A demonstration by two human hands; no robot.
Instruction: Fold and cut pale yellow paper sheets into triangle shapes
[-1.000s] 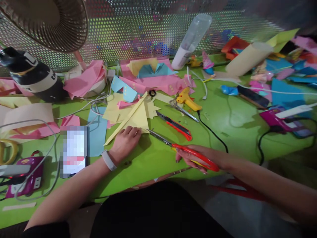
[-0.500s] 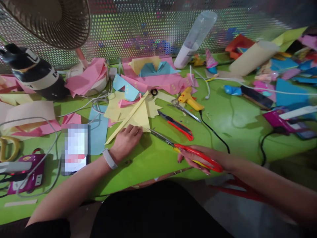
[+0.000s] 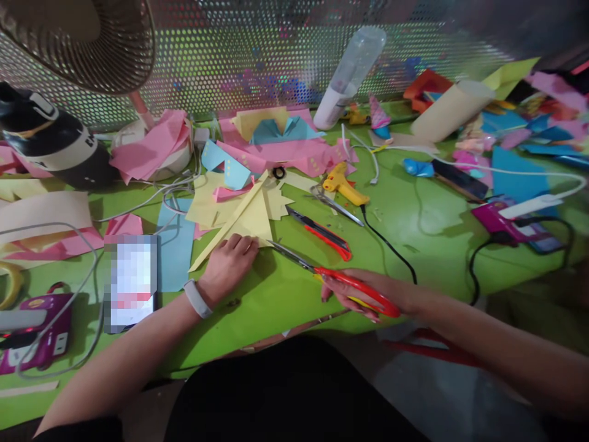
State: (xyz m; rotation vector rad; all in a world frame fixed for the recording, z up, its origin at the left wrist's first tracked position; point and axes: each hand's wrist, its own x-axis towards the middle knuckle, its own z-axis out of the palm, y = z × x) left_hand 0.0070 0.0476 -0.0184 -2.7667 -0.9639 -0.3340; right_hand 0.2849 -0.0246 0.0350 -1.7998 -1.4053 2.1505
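My left hand (image 3: 230,265) rests at the near edge of the yellow paper (image 3: 254,222) with its fingers curled. A small pointed bit of yellow paper sticks out past its fingertips; the fingers' undersides are hidden. My right hand (image 3: 352,291) grips scissors (image 3: 301,260) with red and yellow handles, its fingers in the loops. Their tips reach the paper point beside my left hand. A folded yellow paper strip (image 3: 232,220) lies slantwise across the sheet. Just beyond the scissors lies a red and black utility knife (image 3: 319,233).
Behind the knife lie a yellow glue gun (image 3: 344,184) with a black cord and another pair of scissors (image 3: 340,205). A phone (image 3: 133,282) and a purple power strip (image 3: 39,331) sit at left. A bottle (image 3: 352,77), a fan (image 3: 83,43) and a cardboard tube (image 3: 453,110) stand farther back.
The whole scene has shifted slightly left in the view as the camera turned. Both hands, the scissors and the paper keep nearly the same places relative to one another.
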